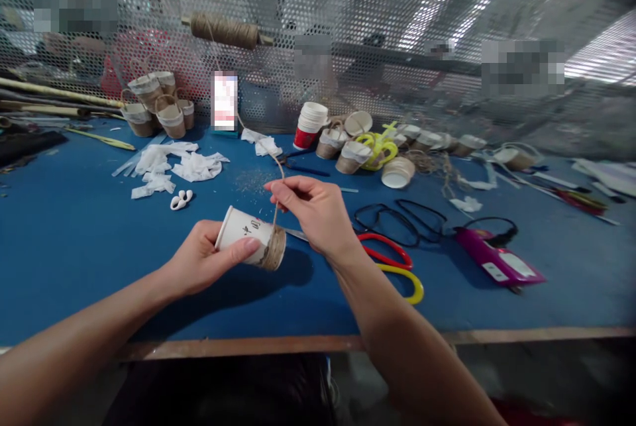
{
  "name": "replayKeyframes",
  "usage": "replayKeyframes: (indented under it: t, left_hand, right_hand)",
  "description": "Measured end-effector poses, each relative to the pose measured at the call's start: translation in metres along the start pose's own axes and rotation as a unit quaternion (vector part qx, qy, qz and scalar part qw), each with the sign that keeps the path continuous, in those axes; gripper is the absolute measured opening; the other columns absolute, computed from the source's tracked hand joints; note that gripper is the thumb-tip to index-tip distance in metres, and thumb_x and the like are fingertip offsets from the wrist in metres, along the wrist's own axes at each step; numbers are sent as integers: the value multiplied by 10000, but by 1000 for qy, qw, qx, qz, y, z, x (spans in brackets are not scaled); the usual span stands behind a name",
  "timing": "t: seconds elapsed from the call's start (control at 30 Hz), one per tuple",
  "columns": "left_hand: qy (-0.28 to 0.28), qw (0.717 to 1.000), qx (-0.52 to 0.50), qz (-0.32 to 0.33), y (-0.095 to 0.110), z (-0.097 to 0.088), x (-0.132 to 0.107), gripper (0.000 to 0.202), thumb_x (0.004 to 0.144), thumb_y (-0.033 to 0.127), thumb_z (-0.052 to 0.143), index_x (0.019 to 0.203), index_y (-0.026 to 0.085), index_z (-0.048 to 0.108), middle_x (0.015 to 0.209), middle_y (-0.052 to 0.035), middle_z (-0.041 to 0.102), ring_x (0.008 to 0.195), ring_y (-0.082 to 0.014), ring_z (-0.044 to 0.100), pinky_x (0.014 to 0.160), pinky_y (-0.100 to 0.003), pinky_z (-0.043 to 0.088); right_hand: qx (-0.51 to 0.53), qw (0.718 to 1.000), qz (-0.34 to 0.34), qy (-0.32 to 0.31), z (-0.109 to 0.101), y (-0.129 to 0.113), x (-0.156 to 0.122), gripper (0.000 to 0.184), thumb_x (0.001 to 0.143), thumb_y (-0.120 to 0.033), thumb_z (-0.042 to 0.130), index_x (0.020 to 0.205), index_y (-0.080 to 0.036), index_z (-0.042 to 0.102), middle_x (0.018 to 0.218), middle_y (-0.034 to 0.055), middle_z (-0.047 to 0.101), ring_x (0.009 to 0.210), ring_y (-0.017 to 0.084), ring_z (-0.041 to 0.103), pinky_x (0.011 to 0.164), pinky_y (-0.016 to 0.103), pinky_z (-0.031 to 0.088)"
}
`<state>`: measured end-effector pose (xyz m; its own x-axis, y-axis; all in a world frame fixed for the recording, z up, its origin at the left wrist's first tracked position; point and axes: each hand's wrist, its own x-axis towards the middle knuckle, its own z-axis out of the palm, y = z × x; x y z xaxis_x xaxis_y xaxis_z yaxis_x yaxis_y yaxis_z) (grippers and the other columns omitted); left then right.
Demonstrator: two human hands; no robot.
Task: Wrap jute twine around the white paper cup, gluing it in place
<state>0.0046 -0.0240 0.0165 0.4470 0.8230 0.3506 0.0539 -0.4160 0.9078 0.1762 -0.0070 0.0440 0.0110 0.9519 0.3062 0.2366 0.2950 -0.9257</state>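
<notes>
Twine [274,251] bands the base of 1 paper cup [241,230]; left hand [199,264] clamps it, right hand [318,214] pinches the strand taut. Winding seems partway; another turn needs steady tension.

The cup [241,232] is white, the twine [275,252] brown, the table [74,234] blue.

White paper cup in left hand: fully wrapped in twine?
No, brown jute twine covers only the base end of the white paper cup; the rest is bare.

Cup [246,240] near table [74,234] front, scissors [392,260] to its right, paper scraps [173,164] behind left, twine spool [223,30] on rear mesh [348,2]
</notes>
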Motion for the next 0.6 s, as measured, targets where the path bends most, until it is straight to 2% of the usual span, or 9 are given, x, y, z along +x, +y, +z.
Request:
replayKeyframes:
  t: [0.4,0.6]
  left_hand:
    - [35,986,86,141,5,-1,-2,249,757,184,562,510,151,557,422,29,507,352,-61,386,333,-164,338]
    - [56,977,118,171,6,-2,-3,270,762,185,566,496,150,539,448,20,540,375,-66,428,354,-164,358]
  right_hand:
    - [-18,999,26,-40,4,0,-3,199,715,-364,615,680,-175,666,620,-3,609,574,98,494,579,246,405]
    - [13,996,59,-70,5,2,-4,205,696,-366,634,692,-164,665,627,-5,599,583,98,502,572,238,392]
